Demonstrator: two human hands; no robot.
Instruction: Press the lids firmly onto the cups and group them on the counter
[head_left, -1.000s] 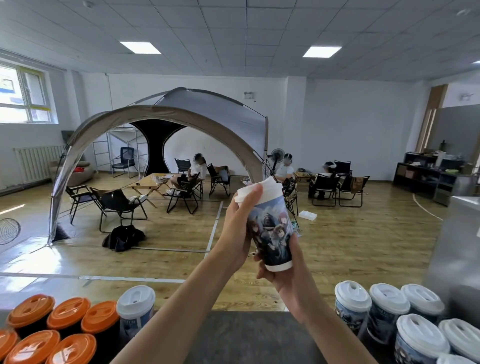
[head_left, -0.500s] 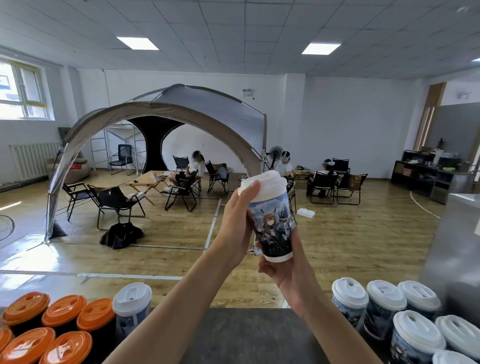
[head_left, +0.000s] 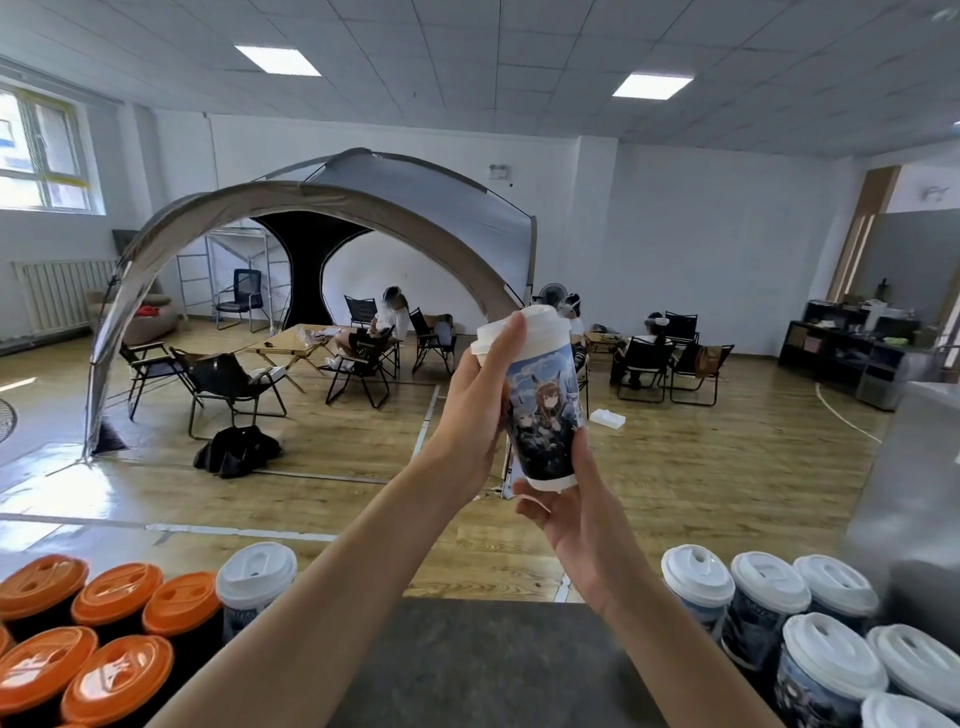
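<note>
Printed cup (head_left: 545, 421) is up in the air above the far edge of the dark counter (head_left: 493, 665), with its top leaning a little left. We have both hands on it. Left hand (head_left: 470, 415) wraps the upper wall, one digit laid across the rim of the white lid (head_left: 535, 330). Right hand (head_left: 576, 525) grips the base from below, thumb up the right side. We cannot tell whether the lid is snapped down all the way round, because the far side of the rim is hidden.

Step in hand, as we judge it: seating the lid. To do it well:
- Brace the base in the right hand.
- Walk the left-hand pressure round the rim, not on the dome centre.
- Go easy on the paper wall so it does not buckle.
- Check for an even seam before setting the cup down.

On the counter, white-lidded cups (head_left: 769, 587) cluster near right, likely the group to join. Orange-lidded cups (head_left: 114, 608) sit near left, with a lone white-lidded cup (head_left: 254, 577) just beside them.
</note>
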